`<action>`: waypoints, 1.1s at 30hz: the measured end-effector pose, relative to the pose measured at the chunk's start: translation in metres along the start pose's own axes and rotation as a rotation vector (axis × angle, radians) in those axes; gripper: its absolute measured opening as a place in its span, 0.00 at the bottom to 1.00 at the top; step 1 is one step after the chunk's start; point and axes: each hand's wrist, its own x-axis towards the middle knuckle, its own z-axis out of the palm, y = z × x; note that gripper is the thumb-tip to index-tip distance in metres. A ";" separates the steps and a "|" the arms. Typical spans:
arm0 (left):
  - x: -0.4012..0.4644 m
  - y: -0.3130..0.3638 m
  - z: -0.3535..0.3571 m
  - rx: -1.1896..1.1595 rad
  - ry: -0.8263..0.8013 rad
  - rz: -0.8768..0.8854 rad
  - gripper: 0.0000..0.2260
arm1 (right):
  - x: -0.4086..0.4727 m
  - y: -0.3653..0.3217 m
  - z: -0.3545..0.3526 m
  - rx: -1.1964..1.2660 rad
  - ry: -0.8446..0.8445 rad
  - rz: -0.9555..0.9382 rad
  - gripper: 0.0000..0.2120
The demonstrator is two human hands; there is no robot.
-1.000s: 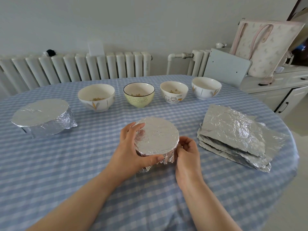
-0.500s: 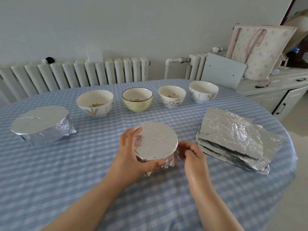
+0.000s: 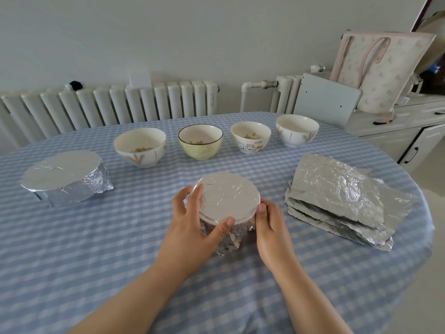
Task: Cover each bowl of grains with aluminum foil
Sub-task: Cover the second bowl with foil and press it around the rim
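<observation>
A foil-covered bowl [image 3: 228, 196] stands in the middle of the table in front of me. My left hand [image 3: 192, 225] grips its left and near side, thumb on the front rim. At its right rim my right hand [image 3: 269, 220] presses the foil with curled fingers. A second foil-covered bowl [image 3: 65, 174] sits at the left. Behind them stand several uncovered bowls: a white one with grains [image 3: 140, 147], a green one [image 3: 200, 141], a small cartoon-printed one [image 3: 250, 136] and a white one [image 3: 297, 129]. A stack of foil sheets [image 3: 342, 194] lies at the right.
The round table [image 3: 96, 249] wears a blue checked cloth. Radiators [image 3: 115, 104] line the wall behind it. A grey panel [image 3: 325, 100], a white cabinet [image 3: 409, 131] and a pale tote bag [image 3: 378, 68] stand at the far right.
My right hand, which had drawn slightly off the bowl, is back against its right rim. My left hand keeps its hold. The view has tilted a little.
</observation>
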 end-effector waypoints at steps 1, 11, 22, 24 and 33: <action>0.001 0.001 0.001 0.000 -0.005 -0.011 0.46 | 0.001 0.003 0.000 0.001 0.003 -0.001 0.09; 0.002 0.003 0.003 -0.042 -0.021 -0.044 0.53 | -0.002 0.004 0.013 0.213 0.205 0.171 0.06; 0.004 0.002 0.004 -0.051 -0.013 -0.060 0.53 | 0.006 -0.006 0.020 0.416 0.343 0.319 0.07; 0.003 0.003 0.004 -0.044 -0.014 -0.061 0.53 | 0.007 -0.006 0.021 0.442 0.358 0.332 0.05; 0.004 0.003 0.007 -0.040 0.005 -0.060 0.53 | 0.008 -0.009 0.024 0.458 0.429 0.344 0.08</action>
